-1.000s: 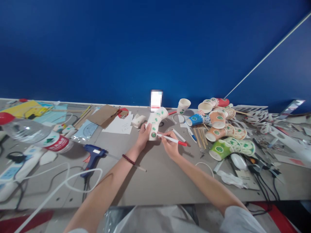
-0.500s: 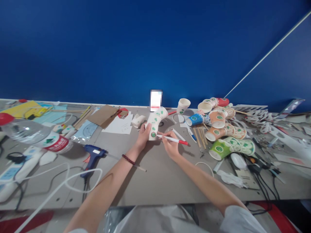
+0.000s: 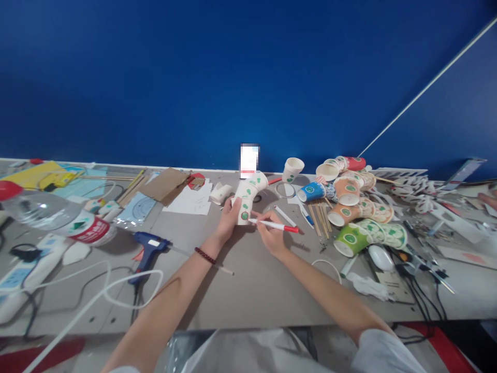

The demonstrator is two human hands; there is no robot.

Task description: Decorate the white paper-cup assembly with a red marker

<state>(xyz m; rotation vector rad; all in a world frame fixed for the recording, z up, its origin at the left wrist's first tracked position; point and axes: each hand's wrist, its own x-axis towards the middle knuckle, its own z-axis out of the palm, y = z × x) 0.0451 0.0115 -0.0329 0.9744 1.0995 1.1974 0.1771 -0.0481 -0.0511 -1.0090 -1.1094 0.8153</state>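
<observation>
My left hand [image 3: 230, 217] is wrapped round the left side of several white paper cups [image 3: 245, 203] joined in a bent column, printed with green marks. The column leans to the upper right. In my right hand [image 3: 271, 233] is a white marker [image 3: 277, 225] with a red end pointing right. Its tip meets or nearly meets the lowest cup, beside a round green-and-brown logo; whether it touches I cannot tell. Behind the cups a phone with a blurred screen [image 3: 249, 158] stands against the blue wall. A cut piece of white cup [image 3: 221, 193] lies left of the column.
A blue glue gun [image 3: 149, 251] and a large bottle [image 3: 58, 215] lie left. Colored paper cups [image 3: 351, 241] are piled right, near wooden sticks [image 3: 320, 217]. One white cup [image 3: 293, 170] stands at the back. Another person's hand [image 3: 487, 201] shows at the right edge.
The marker has shifted slightly left and down and lies flatter, with my right hand moving a little. The cups and my left hand stay put. Another person's hand has appeared at the right edge.
</observation>
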